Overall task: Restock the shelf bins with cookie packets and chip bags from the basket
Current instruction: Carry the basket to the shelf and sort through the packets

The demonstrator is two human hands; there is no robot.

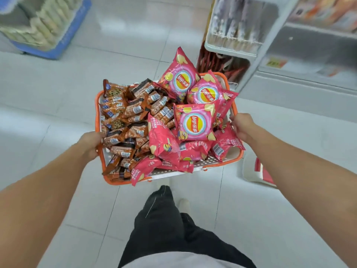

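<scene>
Clearly this is the carrying step, with nothing yet stocked. At the far left a blue display bin of pale packets stands on the tiled floor, well apart from the person. The left hand grips the left rim of the orange-rimmed basket, fingers curled over the edge. Inside, the brown cookie packets fill the left half, piled loosely, and the pink Lay's chip bags heap up on the right, a few rising above the rim. The right hand holds the right rim, fingers wrapped round it. Beyond the basket, to the upper right, a white shelf rack carries bins of goods too blurred to name. By my reading, the next move calls for bringing the basket up to those bins, setting it down or resting it on one arm, and freeing a hand to lift out packets
</scene>
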